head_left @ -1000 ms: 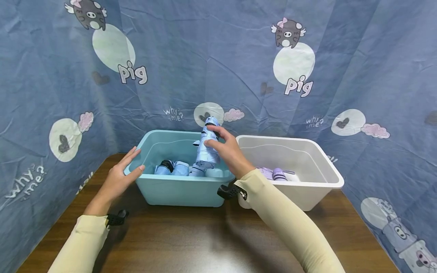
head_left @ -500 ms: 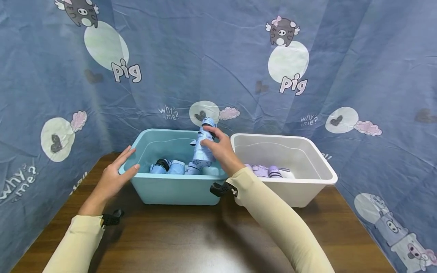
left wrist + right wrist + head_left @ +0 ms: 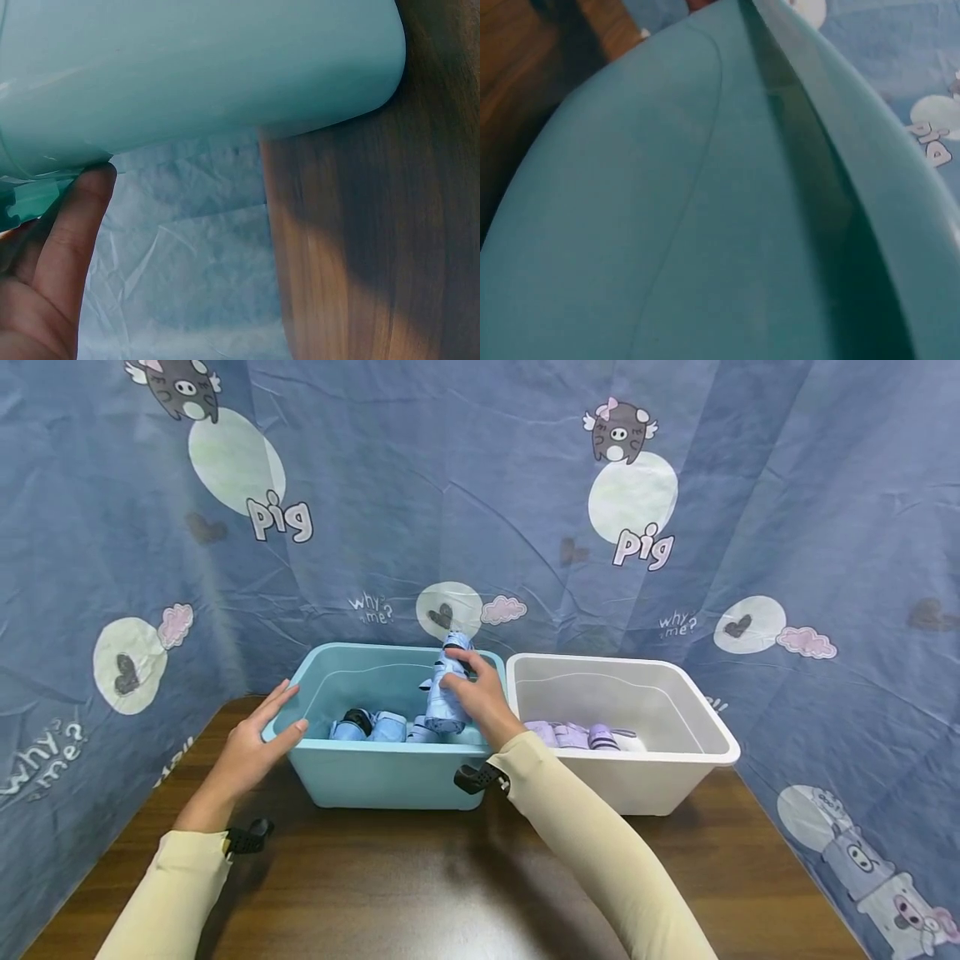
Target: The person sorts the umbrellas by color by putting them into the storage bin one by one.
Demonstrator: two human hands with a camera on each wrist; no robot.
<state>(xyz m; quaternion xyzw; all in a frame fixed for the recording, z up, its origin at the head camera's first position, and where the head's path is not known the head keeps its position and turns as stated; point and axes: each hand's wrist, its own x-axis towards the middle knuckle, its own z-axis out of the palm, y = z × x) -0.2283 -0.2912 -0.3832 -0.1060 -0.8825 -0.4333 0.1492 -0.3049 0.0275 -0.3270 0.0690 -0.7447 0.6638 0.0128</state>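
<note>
A light-blue folded umbrella [image 3: 447, 692] stands upright at the right end of the teal bin [image 3: 375, 772], gripped by the right hand [image 3: 480, 697]. More blue rolled umbrellas [image 3: 373, 727] lie inside. The left hand [image 3: 251, 752] rests with straight fingers on the bin's left rim. A white bin [image 3: 660, 777] stands just beside on the wooden surface [image 3: 420, 885].

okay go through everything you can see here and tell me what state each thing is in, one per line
Right hand: grips the blue folded umbrella.
Blue folded umbrella: upright, partly inside the teal bin.
Left hand: fingers straight, resting on the bin's corner.
Teal bin: open, holds blue items.
White bin: open, holds purple items.
</note>
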